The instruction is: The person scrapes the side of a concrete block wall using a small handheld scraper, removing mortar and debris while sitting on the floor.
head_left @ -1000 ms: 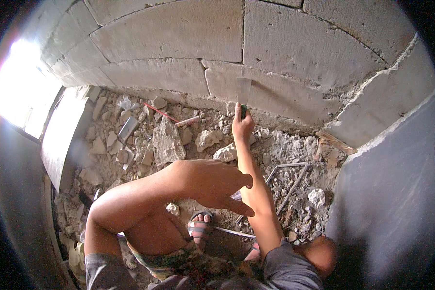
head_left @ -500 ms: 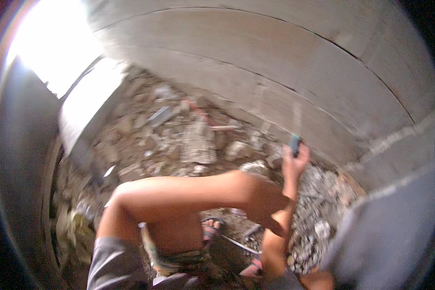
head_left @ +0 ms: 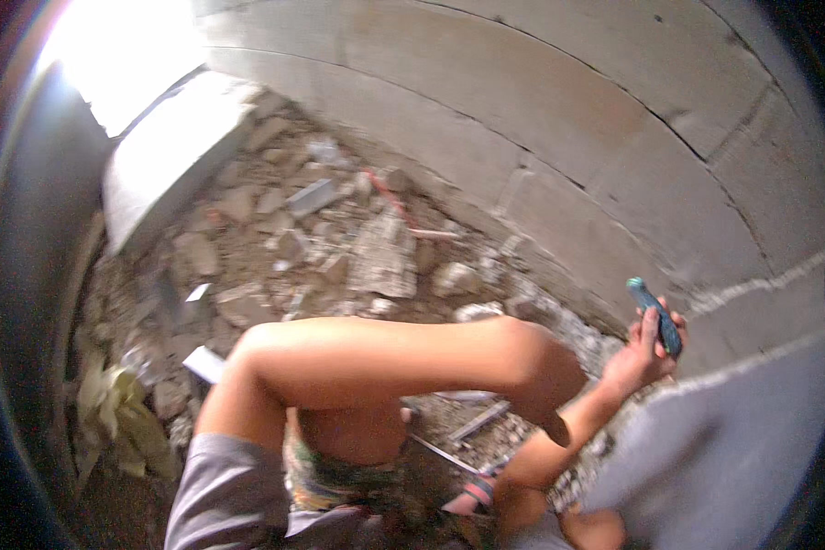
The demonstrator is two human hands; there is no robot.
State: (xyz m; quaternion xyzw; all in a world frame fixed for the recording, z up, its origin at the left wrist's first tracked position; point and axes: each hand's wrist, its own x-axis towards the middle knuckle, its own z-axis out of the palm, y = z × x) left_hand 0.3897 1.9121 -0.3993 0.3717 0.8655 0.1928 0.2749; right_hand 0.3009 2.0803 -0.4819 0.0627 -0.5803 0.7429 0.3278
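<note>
My left arm crosses from the left, with its elbow bent. My left hand (head_left: 552,380) hangs bent at the wrist above my right forearm. It is dark and smeared, and its fingers cannot be told apart. My right arm reaches forward and right, close to the block wall (head_left: 559,197). At its end my right hand (head_left: 646,356) is closed round a dark teal, elongated tool (head_left: 657,316) with a brighter green tip. The tool points up and to the left; its exact kind does not show.
Broken stones and rubble (head_left: 289,243) cover the ground, with a red strip (head_left: 387,194) among them. Yellowish crumpled sheeting (head_left: 124,417) lies at left. A pale slab (head_left: 174,151) leans by the bright opening. A grey surface (head_left: 724,449) stands at right. My sandalled foot (head_left: 472,495) is below.
My right hand has swung right and slightly down in the view with the teal tool, toward the corner. My left hand has shifted a little right. The view has tilted slightly.
</note>
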